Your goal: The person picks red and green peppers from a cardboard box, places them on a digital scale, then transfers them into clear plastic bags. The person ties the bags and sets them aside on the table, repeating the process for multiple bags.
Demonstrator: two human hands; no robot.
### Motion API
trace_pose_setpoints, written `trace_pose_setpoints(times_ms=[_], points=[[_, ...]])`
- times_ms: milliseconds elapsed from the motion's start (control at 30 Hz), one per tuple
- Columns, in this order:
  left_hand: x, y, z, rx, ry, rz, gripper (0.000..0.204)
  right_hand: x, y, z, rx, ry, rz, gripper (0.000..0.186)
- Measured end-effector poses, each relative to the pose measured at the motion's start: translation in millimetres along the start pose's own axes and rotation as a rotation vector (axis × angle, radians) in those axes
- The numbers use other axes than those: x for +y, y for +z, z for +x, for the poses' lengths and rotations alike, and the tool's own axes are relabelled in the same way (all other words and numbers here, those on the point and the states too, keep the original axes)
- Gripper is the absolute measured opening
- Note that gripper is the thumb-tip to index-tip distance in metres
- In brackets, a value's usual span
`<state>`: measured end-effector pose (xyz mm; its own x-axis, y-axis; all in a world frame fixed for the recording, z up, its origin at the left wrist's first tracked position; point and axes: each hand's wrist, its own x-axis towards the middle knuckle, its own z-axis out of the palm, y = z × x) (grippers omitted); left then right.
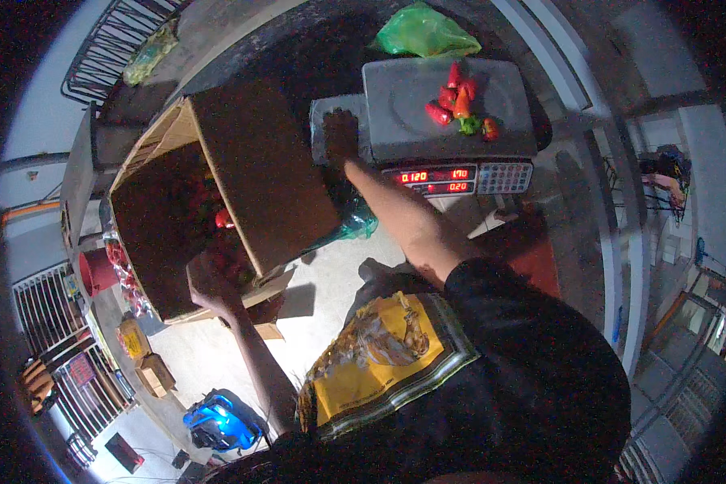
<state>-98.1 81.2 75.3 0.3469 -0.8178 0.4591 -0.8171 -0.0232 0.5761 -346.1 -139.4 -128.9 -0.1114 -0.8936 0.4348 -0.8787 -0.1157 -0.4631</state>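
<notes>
My left hand reaches over the near edge of an open cardboard box, and its fingers are too dark to make out. Inside the shadowed box lie red peppers, one of them a bright red pepper just beyond that hand. My right hand lies with fingers stretched out on pale, clear plastic beside the scale. Several small red and orange peppers, some with green stems, sit on the grey pan of a digital scale. The scale's red display is lit.
Behind the scale rests a green plastic bag. More green plastic hangs below my right forearm. Left of the box are a red bucket and bagged red produce. A blue object and small boxes lie lower left.
</notes>
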Motion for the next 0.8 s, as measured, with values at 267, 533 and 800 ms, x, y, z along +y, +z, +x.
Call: trace_pose_setpoints(times_ms=[267, 533, 800], points=[[-2, -2, -13, 0.149, -0.179, -0.266, 0.016, -54, -132, 118, -0.119, -0.054, 0.220, 0.014], [49, -18, -10, 0.286, -0.085, -0.502, 0.023, -93, -262, 144, 0.198, -0.423, 0.491, 0.015], [158, -4, -25, -0.086, 0.361, -0.591, 0.067, -169, -317, -13, -0.275, -0.304, 0.599, 0.009]])
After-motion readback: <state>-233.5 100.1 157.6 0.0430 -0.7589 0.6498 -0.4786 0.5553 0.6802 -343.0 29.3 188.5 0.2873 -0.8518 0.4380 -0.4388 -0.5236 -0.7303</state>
